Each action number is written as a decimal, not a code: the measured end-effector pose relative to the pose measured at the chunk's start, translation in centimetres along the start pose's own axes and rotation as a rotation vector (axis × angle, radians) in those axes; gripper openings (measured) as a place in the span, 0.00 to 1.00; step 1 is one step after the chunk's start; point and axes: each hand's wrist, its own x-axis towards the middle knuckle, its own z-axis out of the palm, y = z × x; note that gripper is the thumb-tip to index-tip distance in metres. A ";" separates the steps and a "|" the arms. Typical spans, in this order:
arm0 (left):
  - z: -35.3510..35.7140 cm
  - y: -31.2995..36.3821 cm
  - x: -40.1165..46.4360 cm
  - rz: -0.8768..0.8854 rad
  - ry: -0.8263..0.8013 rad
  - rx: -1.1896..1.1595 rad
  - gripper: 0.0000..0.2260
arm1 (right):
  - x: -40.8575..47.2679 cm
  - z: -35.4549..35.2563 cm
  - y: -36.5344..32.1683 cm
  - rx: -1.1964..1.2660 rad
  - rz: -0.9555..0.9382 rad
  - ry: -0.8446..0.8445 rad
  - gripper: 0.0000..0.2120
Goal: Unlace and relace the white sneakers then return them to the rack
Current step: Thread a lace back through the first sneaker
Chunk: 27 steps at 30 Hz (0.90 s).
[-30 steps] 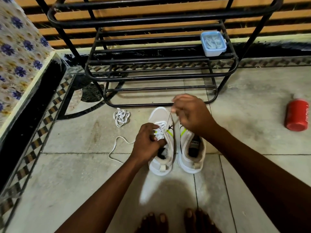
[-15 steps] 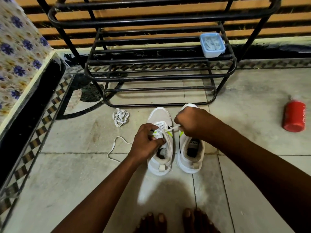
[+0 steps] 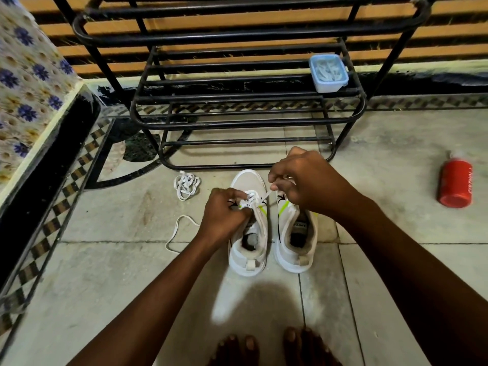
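On the tiled floor (image 3: 105, 273) by a black rack (image 3: 237, 122), both white sneakers (image 3: 248, 249) sit together. Left hand (image 3: 224, 215) grips the lacing, right hand (image 3: 303, 180) pinches a lace end (image 3: 268, 194). Rack holds a blue tub (image 3: 328, 73) of pale bits.

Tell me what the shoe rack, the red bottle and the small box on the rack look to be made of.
Shoe rack: black painted metal tubing, glossy highlights on round bars. Red bottle: probably metal or plastic, smooth satin red. Small box: translucent pale blue plastic, contents showing through.

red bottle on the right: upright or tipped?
Tipped. The red bottle lies on its side on the floor tiles, its flat base facing the camera.
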 end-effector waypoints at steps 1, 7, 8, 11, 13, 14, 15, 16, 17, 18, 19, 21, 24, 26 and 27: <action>-0.1 0.6 0.1 0.034 0.011 -0.006 0.15 | -0.2 0.0 -0.1 0.027 0.000 0.008 0.04; 0.3 3.6 0.9 0.173 -0.352 -0.110 0.12 | -0.3 -1.5 -0.1 0.240 0.137 0.007 0.07; 0.6 4.2 1.0 0.152 -0.337 -0.162 0.08 | -0.4 -1.8 0.0 0.292 0.180 0.004 0.06; 0.9 5.6 1.2 0.093 -0.241 -0.305 0.02 | -1.1 -2.3 0.3 0.455 0.266 -0.008 0.05; 0.7 6.0 1.5 0.044 -0.191 -0.349 0.02 | -1.8 -1.9 1.1 0.511 0.308 -0.005 0.05; 0.6 5.9 1.7 0.034 -0.162 -0.353 0.03 | -2.0 -1.6 1.6 0.522 0.329 -0.006 0.06; 0.5 5.7 1.9 0.036 -0.131 -0.349 0.03 | -2.3 -1.2 2.2 0.506 0.351 -0.014 0.07; 0.3 5.4 1.9 0.046 -0.093 -0.337 0.03 | -2.5 -0.7 2.8 0.458 0.365 -0.037 0.08; 0.2 5.2 2.0 0.058 -0.052 -0.324 0.03 | -2.9 -0.3 3.4 0.385 0.364 -0.078 0.09; 0.1 5.0 2.1 0.067 -0.018 -0.312 0.03 | -3.3 0.0 4.0 0.309 0.352 -0.129 0.10; -0.1 4.8 2.2 0.074 0.005 -0.310 0.03 | -3.8 0.4 4.5 0.238 0.338 -0.181 0.11; -0.2 4.5 2.2 0.076 0.036 -0.319 0.03 | -4.6 1.0 5.4 0.152 0.346 -0.243 0.17; -0.2 4.4 2.3 0.016 0.087 -0.376 0.05 | -5.9 1.6 6.3 0.154 0.405 -0.235 0.19; 0.0 4.4 2.2 -0.013 0.102 -0.421 0.06 | -6.7 2.0 6.9 0.150 0.436 -0.209 0.16; 0.1 4.3 2.2 -0.014 0.115 -0.426 0.06 | -7.1 2.3 7.3 0.141 0.450 -0.205 0.15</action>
